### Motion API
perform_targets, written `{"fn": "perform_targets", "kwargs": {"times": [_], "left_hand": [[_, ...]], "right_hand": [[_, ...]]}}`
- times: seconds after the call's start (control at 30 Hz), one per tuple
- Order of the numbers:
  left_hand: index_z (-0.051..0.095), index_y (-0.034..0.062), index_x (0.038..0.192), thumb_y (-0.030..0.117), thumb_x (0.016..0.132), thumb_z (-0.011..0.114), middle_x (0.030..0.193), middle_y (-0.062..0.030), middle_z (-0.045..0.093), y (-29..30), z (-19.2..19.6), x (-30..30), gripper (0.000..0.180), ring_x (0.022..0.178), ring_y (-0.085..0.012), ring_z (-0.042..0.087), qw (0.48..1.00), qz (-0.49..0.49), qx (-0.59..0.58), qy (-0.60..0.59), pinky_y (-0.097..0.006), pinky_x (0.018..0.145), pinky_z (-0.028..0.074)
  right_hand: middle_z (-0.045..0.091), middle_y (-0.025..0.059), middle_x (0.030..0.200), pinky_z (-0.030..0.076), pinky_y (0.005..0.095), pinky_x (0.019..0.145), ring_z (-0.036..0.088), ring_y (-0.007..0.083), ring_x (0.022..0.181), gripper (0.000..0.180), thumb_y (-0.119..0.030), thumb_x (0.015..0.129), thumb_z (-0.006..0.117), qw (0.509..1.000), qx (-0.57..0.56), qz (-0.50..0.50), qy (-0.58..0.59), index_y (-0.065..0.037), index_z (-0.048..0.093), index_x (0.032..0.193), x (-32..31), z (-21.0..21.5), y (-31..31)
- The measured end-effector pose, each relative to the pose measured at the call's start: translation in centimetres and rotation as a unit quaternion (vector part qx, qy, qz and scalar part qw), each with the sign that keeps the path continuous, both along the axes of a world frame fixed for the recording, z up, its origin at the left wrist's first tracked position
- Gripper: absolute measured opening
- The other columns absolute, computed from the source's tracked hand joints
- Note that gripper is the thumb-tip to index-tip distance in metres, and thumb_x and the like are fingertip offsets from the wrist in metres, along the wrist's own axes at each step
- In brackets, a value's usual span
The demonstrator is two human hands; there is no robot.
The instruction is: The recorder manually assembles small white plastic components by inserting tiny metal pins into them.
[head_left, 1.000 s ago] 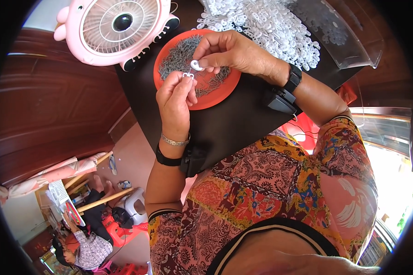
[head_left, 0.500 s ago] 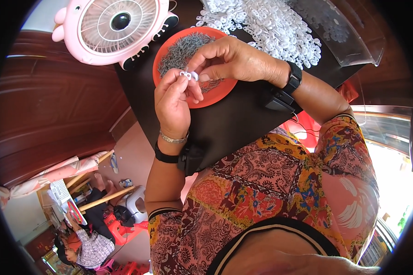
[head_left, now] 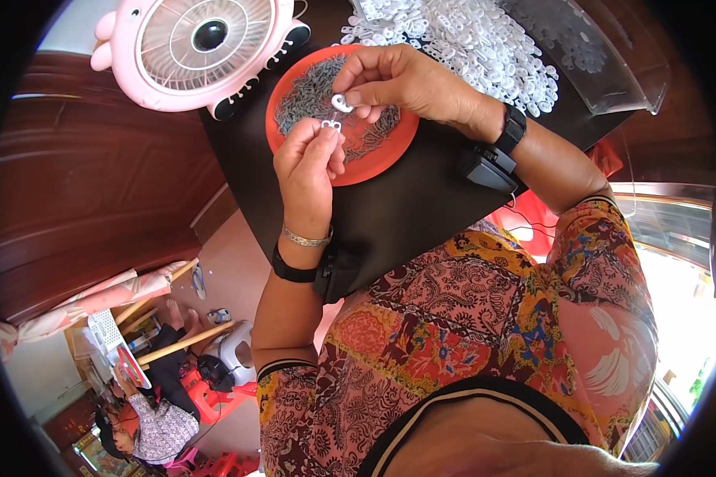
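Note:
Between thumb and fingers, my left hand (head_left: pixel 306 163) pinches a small white plastic piece with loops (head_left: pixel 331 125). My right hand (head_left: pixel 406 86) grips a rounded white plastic piece (head_left: pixel 341 102) just above it, with a small gap between the two. Both hands are over an orange-red plate (head_left: pixel 374 165) that holds a heap of small grey screw-like pins (head_left: pixel 304 94). Beyond my right hand lies a big pile of white oval plastic pieces (head_left: pixel 493 56), each with a hole.
A pink animal-shaped fan (head_left: pixel 111 63) stands at the table's far left. A clear plastic bin (head_left: pixel 628 95) lies at the far right of the dark table (head_left: pixel 406 215). At lower left, another person (head_left: pixel 163 429) sits near red stools (head_left: pixel 207 401).
My right hand has moved slightly up with the rounded white piece, away from the looped one. My left hand has shifted a little to the right, still pinching its piece.

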State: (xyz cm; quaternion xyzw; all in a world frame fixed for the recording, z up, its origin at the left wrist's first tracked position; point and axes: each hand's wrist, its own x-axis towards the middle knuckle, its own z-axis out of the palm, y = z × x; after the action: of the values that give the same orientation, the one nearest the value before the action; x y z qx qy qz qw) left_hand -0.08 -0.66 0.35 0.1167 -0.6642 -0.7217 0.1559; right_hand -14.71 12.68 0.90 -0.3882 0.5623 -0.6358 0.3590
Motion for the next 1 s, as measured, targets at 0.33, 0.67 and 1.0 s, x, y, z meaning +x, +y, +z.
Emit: {"fn": "perform_targets", "kwargs": {"times": [0.33, 0.67, 1.0], "left_hand": [[0.054, 0.0022, 0.076, 0.013, 0.090, 0.053, 0.065, 0.0002, 0.051, 0.09, -0.12, -0.06, 0.017, 0.054, -0.0047, 0.043, 1.000, 0.006, -0.013, -0.017, -0.019, 0.048, 0.034], [0.055, 0.0019, 0.076, 0.011, 0.089, 0.053, 0.067, -0.0001, 0.052, 0.31, 0.07, 0.05, 0.016, 0.054, -0.0048, 0.044, 0.999, 0.016, -0.028, -0.031, -0.019, 0.048, 0.034], [0.055, 0.0009, 0.076, 0.012, 0.089, 0.053, 0.067, 0.0000, 0.053, 0.37, -0.11, -0.06, 0.017, 0.055, -0.0043, 0.044, 0.999, 0.004, -0.028, -0.032, -0.019, 0.048, 0.034]], "right_hand": [[0.063, -0.0015, 0.084, 0.049, 0.0188, 0.065, 0.058, 0.0042, 0.072, 0.014, -0.011, 0.087, 0.063, 1.000, 0.008, 0.001, 0.011, -0.003, 0.063, 0.099, 0.34, 0.65, 0.20], [0.063, -0.0013, 0.083, 0.049, 0.0187, 0.065, 0.057, 0.0041, 0.071, 0.015, -0.012, 0.086, 0.065, 0.999, 0.013, -0.007, 0.030, -0.002, 0.064, 0.097, 0.41, 0.80, 0.23], [0.063, -0.0009, 0.082, 0.048, 0.0195, 0.066, 0.057, 0.0041, 0.072, 0.013, -0.008, 0.087, 0.063, 0.996, 0.022, 0.007, 0.085, -0.001, 0.064, 0.098, 0.90, 0.95, 0.40]]}}
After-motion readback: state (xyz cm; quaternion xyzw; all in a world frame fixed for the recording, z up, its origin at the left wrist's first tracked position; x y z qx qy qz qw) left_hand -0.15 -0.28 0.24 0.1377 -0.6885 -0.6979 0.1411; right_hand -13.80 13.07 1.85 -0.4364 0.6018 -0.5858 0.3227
